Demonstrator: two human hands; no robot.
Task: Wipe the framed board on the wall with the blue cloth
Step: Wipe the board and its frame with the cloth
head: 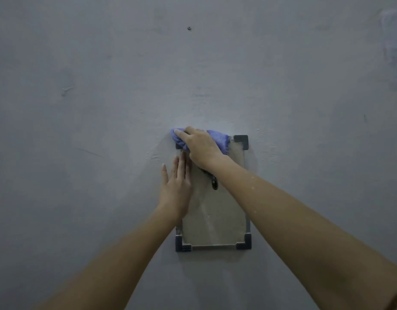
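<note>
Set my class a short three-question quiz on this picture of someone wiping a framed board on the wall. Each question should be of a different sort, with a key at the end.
1. How does the left hand lie on the framed board?
2. Which hand presses the blue cloth to the board? A. left B. right C. both
3. True or false: the cloth is at the board's bottom edge.

Key
1. Flat, fingers straight, along the board's left edge.
2. B, the right hand.
3. False: it is at the top left corner.
</note>
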